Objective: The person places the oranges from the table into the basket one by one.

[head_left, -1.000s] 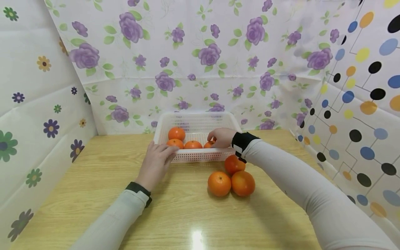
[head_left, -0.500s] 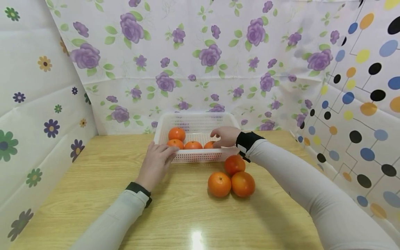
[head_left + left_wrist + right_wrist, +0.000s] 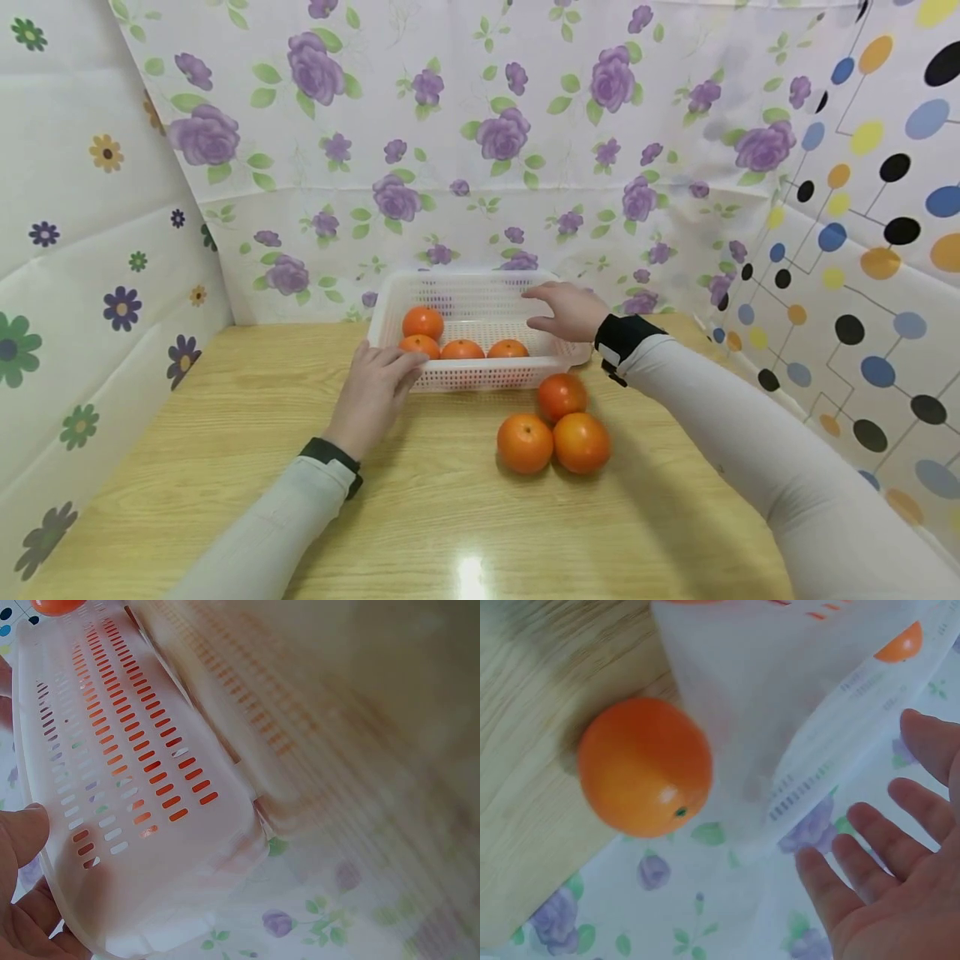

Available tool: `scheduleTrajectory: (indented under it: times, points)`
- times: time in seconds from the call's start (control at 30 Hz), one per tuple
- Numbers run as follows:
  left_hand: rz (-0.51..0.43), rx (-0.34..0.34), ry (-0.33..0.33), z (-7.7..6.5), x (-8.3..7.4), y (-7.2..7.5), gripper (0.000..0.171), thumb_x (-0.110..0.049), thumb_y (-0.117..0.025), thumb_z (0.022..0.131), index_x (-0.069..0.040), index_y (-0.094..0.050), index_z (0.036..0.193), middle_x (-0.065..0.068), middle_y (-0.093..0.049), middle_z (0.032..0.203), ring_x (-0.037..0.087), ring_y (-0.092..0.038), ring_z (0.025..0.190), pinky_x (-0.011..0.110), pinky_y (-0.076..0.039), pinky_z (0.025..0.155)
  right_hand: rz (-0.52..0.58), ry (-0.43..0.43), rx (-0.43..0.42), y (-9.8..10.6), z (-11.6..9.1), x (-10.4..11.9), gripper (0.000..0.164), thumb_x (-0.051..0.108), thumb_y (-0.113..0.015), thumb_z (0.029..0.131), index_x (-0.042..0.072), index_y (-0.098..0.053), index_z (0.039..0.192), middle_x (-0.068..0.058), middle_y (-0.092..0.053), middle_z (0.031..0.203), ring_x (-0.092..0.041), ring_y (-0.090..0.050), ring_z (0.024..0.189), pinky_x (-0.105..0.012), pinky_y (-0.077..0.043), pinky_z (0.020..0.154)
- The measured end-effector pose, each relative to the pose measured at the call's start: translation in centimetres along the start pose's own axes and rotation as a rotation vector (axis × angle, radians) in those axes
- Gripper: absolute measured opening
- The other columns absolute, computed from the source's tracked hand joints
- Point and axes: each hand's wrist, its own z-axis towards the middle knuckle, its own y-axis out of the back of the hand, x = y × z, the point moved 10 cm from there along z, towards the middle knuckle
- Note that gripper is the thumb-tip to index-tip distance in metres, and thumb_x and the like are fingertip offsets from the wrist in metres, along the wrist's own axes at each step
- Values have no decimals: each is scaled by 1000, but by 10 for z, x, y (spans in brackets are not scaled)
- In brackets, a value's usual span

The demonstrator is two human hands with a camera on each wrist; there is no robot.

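A white perforated plastic basket (image 3: 480, 375) stands at the back of the table. Inside it lie several oranges: three along the front wall, such as the front right orange (image 3: 507, 348), and one behind at the left (image 3: 423, 323). My left hand (image 3: 375, 387) holds the basket's front left corner; the left wrist view shows the thumb (image 3: 26, 832) against the rim. Over the basket's right end hovers my right hand (image 3: 570, 312), fingers spread and holding nothing. Three oranges sit together on the table before the basket: rear (image 3: 562, 397), left (image 3: 525, 443) and right (image 3: 582, 443).
The wooden table (image 3: 420, 517) runs back to a flowered cloth (image 3: 480, 167). Patterned cloths hang on both sides, the dotted cloth (image 3: 862, 333) at the right.
My right hand has let go of the front right orange in the basket. It has risen and moved to the right, its fingers opening. The left hand has stayed at the corner.
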Motion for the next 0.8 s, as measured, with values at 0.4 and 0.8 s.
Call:
scheduleTrajectory:
  times: [0.4,0.8]
  points:
    - [17,10,6,0,0,-2,28,-15,-79,104,-17,-79,132,7,-77,124,34,-64,119,67,-17,133,59,-35,-117,23,-23,-21,62,30,-69,112,2,-48,164,-28,-49,164,-48,-45,152,-62,-36,127]
    - [17,-21,-19,0,0,0,27,-13,-80,103,-16,-80,130,8,-77,122,35,-65,117,68,-19,132,77,-94,-167,22,-43,-56,66,36,-66,114,7,-43,168,-26,-45,168,-48,-51,148,-66,-43,119]
